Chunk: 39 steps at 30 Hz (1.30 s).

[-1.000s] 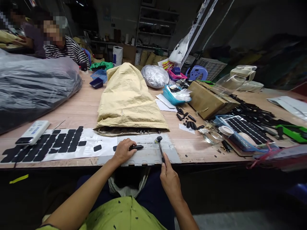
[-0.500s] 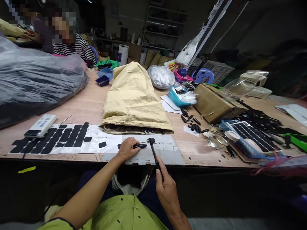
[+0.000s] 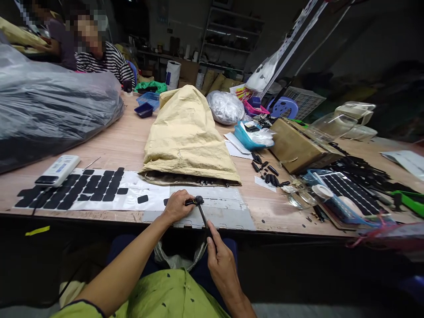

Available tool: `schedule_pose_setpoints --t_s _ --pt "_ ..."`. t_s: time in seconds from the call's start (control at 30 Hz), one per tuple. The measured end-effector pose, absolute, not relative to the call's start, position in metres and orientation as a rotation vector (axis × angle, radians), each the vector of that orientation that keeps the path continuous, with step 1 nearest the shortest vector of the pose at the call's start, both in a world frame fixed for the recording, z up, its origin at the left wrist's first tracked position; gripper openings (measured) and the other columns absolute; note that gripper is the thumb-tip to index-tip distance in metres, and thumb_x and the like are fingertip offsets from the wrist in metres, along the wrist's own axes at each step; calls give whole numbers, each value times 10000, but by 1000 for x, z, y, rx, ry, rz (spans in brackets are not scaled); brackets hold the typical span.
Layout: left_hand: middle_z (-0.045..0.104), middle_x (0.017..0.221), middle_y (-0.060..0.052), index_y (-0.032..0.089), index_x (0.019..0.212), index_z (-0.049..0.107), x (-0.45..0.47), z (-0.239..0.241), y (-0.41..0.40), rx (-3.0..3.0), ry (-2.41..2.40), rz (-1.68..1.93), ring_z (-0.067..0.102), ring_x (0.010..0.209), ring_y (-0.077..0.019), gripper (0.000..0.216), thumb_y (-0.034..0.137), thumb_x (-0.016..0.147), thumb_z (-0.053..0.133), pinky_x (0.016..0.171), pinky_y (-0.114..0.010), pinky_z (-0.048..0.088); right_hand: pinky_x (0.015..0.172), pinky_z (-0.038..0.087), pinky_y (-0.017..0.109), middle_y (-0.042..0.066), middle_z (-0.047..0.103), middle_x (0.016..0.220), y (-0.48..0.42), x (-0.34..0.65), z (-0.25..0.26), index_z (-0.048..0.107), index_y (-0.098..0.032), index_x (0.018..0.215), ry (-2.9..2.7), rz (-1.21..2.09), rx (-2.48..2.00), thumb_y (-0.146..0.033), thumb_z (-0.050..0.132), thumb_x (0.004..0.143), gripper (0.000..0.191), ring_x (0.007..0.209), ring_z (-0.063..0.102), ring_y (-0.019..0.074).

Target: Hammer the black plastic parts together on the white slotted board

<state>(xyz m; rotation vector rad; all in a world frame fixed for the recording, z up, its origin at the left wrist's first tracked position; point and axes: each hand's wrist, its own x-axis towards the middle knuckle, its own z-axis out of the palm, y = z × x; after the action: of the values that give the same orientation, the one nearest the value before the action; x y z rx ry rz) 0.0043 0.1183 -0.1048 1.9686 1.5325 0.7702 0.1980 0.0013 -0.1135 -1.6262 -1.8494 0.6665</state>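
My left hand (image 3: 175, 206) rests on a grey metal plate (image 3: 225, 212) at the table's near edge, its fingers pinching a small black part (image 3: 191, 202) flat against the plate. My right hand (image 3: 221, 261) is below the table edge, closed round the handle of a small hammer (image 3: 202, 212). The hammer's dark head sits on the free end of the black part. A white sheet (image 3: 99, 190) with rows of black pads lies just left of the plate.
A tan woven sack (image 3: 185, 137) lies behind the plate. A large grey plastic bag (image 3: 49, 115) fills the left. A white remote (image 3: 58, 170), cardboard box (image 3: 298, 148), solar panel (image 3: 344, 187), loose black parts (image 3: 266, 172) and a blue tray (image 3: 248, 134) are around. A person in stripes (image 3: 102, 64) sits far left.
The hammer head has swung left and down, from apart on the plate onto the end of the black part. My right hand moved left and lower. The left hand has stayed put.
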Motion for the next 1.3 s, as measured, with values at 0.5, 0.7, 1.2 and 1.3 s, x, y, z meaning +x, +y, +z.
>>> schedule_pose_setpoints --t_s 0.5,0.7,1.2,1.3 --pt "600 837 -13 220 852 726 6 -107 117 2063 1565 735 560 857 -192 154 296 721 750 808 -321 439 771 543 316 77 687 1223 20 225 -116 397 -298 1488 -1672 526 -2147 -375 312 966 534 990 702 235" --pt "602 980 -23 268 841 764 -1 -97 111 2123 1419 617 540 944 -205 166 319 685 793 883 -352 423 648 528 303 90 736 1072 20 224 -123 425 -277 1476 -1692 441 -2111 -380 314 959 538 831 720 235" --pt "414 1502 -45 278 913 741 -11 -97 45 2210 1320 478 309 1372 -368 335 346 604 853 1128 -556 223 647 550 325 97 733 1093 19 225 -125 410 -274 1483 -1680 472 -2076 -394 296 967 542 849 728 252" --pt "657 1157 -56 244 909 717 4 -84 64 2063 1386 597 542 1121 -259 179 315 746 737 994 -420 402 682 563 332 106 719 1142 20 225 -128 419 -253 1479 -1637 488 -2032 -395 300 968 543 886 727 253"
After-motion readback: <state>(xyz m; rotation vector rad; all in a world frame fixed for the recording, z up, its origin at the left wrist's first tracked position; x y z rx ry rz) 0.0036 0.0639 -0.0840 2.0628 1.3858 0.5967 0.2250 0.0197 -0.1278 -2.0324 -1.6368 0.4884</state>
